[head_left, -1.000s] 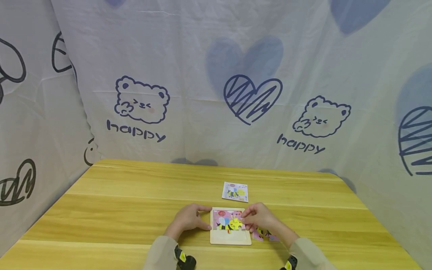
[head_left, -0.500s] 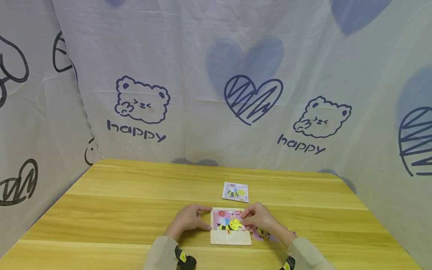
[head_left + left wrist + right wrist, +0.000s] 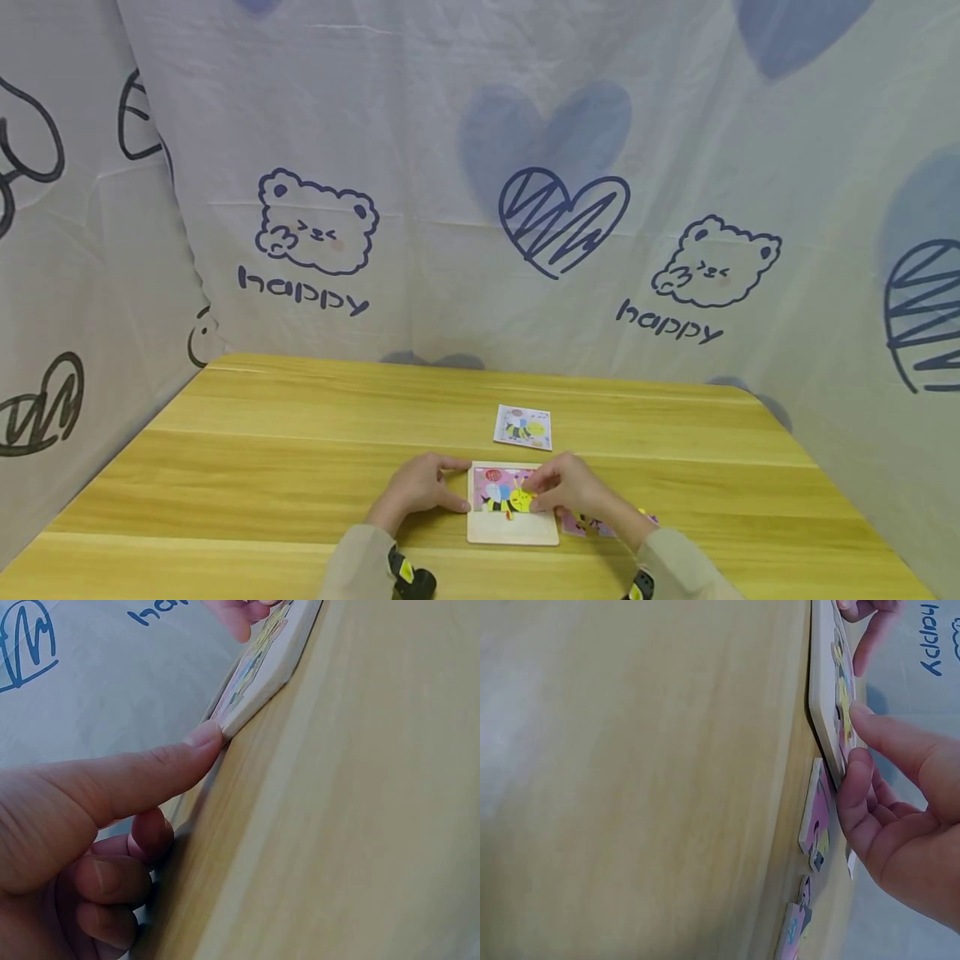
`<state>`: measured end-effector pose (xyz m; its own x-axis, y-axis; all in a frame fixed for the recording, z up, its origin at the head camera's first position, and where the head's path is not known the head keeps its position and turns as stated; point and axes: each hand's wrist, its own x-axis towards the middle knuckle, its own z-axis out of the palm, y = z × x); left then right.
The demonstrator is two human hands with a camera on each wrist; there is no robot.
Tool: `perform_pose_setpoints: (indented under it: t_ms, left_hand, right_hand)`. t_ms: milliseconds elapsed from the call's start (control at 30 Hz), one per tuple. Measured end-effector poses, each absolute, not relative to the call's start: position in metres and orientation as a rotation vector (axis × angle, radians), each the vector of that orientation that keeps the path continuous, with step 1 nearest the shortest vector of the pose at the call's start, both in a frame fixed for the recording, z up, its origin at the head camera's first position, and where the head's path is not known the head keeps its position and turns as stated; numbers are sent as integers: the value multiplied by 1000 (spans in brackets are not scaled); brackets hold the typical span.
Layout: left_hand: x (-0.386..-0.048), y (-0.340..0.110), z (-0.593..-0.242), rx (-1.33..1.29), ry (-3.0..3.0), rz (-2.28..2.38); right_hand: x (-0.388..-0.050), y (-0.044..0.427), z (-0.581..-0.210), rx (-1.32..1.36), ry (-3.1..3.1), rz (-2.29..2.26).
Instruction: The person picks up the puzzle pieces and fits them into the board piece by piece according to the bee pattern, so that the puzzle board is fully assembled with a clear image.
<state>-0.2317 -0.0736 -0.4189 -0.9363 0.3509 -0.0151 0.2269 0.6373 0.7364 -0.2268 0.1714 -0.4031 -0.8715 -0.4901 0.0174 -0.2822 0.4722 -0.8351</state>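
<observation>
Wooden tray: on the desk, between the two hands and well short of the far edge; the tray has its sides nearly square to that edge.
Bee puzzle: the puzzle fills the far part of the tray, leaving a bare band along the near rim; a small red and yellow tab juts into that band.
Bee's direction: body runs left to right, head towards the tray's right rim.
Left hand: the left hand has thumb and forefinger spread along the tray's left rim, forefinger by the far left corner.
Left wrist view: adds the thumb tip against the rim and the other fingers curled below it, hidden from the head view.
Right hand: the right hand bends its fingers over the puzzle's right side, tips at the bee's head; whether they pinch a piece, I cannot tell.
Loose pieces: the loose pieces lie on the desk just beyond the tray's right rim; the right forearm partly covers them from above, while the right wrist view shows their thick edges.
Picture card: the card, also with a bee, lies between tray and far edge.
Backdrop: a printed curtain behind the far edge.
</observation>
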Motion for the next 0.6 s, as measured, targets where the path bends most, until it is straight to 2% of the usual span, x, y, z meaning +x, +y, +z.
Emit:
perform_pose_setpoints:
  t_ms: [600]
  left_hand:
    - [-233,-74,-421,480,2696,1171]
  right_hand:
    - [-228,165,-408,-742,2625,-1221]
